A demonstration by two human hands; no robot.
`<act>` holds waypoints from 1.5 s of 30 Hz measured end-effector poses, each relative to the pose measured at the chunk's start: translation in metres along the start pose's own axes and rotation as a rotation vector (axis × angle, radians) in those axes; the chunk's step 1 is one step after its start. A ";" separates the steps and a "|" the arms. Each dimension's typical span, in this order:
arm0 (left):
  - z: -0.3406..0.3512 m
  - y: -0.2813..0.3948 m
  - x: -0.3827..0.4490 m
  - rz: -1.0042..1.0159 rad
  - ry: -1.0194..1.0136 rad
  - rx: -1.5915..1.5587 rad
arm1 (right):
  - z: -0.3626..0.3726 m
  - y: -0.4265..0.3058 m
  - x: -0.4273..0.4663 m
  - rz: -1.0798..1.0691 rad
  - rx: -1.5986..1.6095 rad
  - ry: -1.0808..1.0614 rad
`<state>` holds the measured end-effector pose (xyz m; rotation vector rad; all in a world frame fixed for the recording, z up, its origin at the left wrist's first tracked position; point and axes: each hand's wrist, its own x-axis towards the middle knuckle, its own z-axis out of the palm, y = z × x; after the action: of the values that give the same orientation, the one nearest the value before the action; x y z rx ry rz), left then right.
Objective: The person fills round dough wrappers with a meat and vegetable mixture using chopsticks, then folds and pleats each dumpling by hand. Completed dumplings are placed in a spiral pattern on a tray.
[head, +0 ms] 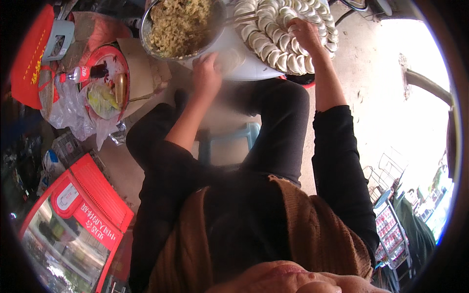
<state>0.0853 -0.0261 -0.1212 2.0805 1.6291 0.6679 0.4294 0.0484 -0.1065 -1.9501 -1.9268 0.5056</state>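
Observation:
Rows of folded dumplings (pixel 272 27) cover a round tray on the white table (pixel 253 69). Over these rows, the fingers of my right hand (pixel 306 34) pinch the near edge of one dumpling (pixel 287 15). My left hand (pixel 208 71) is at the table's near edge, beside a blurred pale stack of what look like dough wrappers (pixel 231 60). Its fingertips are partly hidden, so its grip is unclear. Just beyond it stands a metal bowl (pixel 146 40) of chopped filling (pixel 179 25). Chopsticks (pixel 242 17) reach from the bowl's right side toward the dumplings.
On the left, a red-rimmed basin (pixel 126 73) holds a cola bottle (pixel 82 73) and a plastic bag with something yellow-green (pixel 102 100). A red glass-fronted cabinet (pixel 99 194) stands lower left. A light-blue stool (pixel 253 133) shows between my legs. A wire rack (pixel 390 234) stands lower right.

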 end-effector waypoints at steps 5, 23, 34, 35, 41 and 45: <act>0.009 -0.019 -0.001 -0.061 0.113 -0.148 | 0.000 -0.001 0.003 -0.108 -0.014 0.110; -0.083 0.035 -0.064 -0.679 -0.077 -1.080 | 0.044 -0.180 0.015 -0.336 0.706 -0.094; -0.091 0.019 -0.082 -0.651 -0.050 -1.234 | -0.064 -0.187 0.030 -0.339 0.523 -0.277; -0.092 0.019 -0.080 -0.661 -0.060 -1.258 | -0.061 -0.184 0.031 -0.305 0.557 -0.302; -0.100 0.016 -0.075 -0.681 -0.058 -1.253 | -0.051 -0.175 0.048 -0.351 0.524 -0.356; -0.107 0.017 -0.071 -0.716 -0.044 -1.379 | -0.050 -0.177 0.056 -0.289 0.625 -0.463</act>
<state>0.0198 -0.0965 -0.0342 0.4892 1.1240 1.0096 0.3000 0.1066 0.0228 -1.2056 -1.9265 1.3677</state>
